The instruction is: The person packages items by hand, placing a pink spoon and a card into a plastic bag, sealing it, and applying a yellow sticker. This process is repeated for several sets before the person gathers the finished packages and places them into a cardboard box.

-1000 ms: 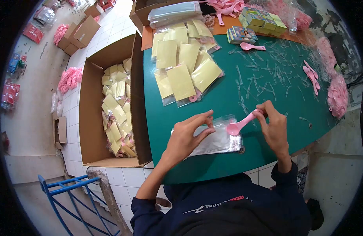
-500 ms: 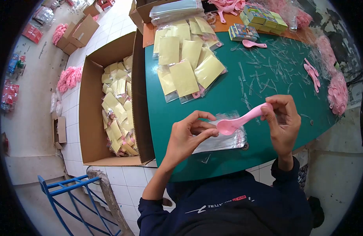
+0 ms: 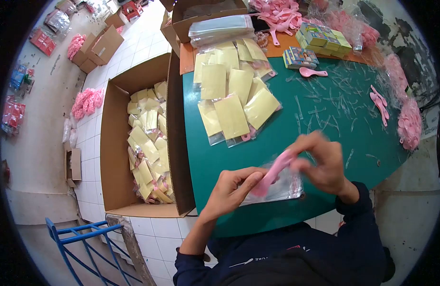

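A pink spoon [image 3: 277, 170] is held between my two hands, blurred by motion. My left hand [image 3: 234, 189] pinches its bowl end with thumb and fingers. The handle end is in the fingers of my right hand [image 3: 320, 161], which is smeared by motion. Below the spoon, a stack of clear plastic bags [image 3: 287, 187] lies on the green table [image 3: 215, 167]. Filled bags with pale yellow cards [image 3: 232, 117] lie in a pile beyond my left hand.
An open carton [image 3: 182, 190] of packed bags stands left of the table. Card stacks [image 3: 322, 40], a loose spoon [image 3: 313, 72] and plastic strips [image 3: 344, 106] are at the back. More spoons [image 3: 379, 105] lie at the right. A blue metal frame [image 3: 81, 229] stands lower left.
The spoon has tilted more steeply, and both hands appear lower in the view. My right hand has moved inward. The table and carton also appear lower as the view shifted.
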Demonstrator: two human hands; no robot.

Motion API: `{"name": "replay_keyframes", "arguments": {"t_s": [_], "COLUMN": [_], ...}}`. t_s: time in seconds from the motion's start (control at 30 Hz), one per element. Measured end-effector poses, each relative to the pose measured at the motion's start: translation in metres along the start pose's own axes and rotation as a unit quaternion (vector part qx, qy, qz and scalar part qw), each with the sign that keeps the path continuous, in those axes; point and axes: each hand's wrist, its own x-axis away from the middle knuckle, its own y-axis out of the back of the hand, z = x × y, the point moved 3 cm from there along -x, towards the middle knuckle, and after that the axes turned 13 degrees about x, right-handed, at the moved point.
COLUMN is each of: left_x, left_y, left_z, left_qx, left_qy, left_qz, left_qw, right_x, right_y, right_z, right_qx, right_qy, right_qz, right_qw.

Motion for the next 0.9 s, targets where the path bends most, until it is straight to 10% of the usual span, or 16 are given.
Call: {"name": "replay_keyframes", "arguments": {"t_s": [0.13,0.23,0.3,0.37,0.6,0.7,0.9], "left_x": [0.001,-0.002,-0.001,0.002,0.007,0.011,0.013], "left_y": [0.001,0.012,0.012,0.015,0.024,0.029,0.032], "left_z": [-0.025,-0.014,-0.011,-0.011,-0.012,-0.015,-0.025], "left_qx": [0.044,0.140,0.166,0.171,0.204,0.197,0.158], "left_qy": [-0.056,-0.098,-0.108,-0.108,-0.083,-0.078,0.017], "left_qz": [-0.042,-0.026,-0.035,-0.041,-0.084,-0.086,-0.086], "left_qw": [0.997,0.985,0.980,0.978,0.972,0.974,0.984], "right_x": [-0.035,-0.085,-0.105,-0.101,-0.092,-0.092,-0.086], "right_y": [0.001,0.060,0.110,0.143,0.119,0.121,0.100], "right_z": [-0.016,-0.121,-0.214,-0.303,-0.295,-0.290,-0.196], "right_qx": [-0.099,-0.006,0.358,0.442,0.547,0.503,0.190], "right_qy": [0.156,-0.033,-0.172,-0.297,-0.366,-0.332,-0.190], "right_qz": [0.140,0.026,-0.117,-0.074,-0.179,-0.262,-0.126], "right_qw": [0.973,0.999,0.910,0.843,0.731,0.753,0.955]}}
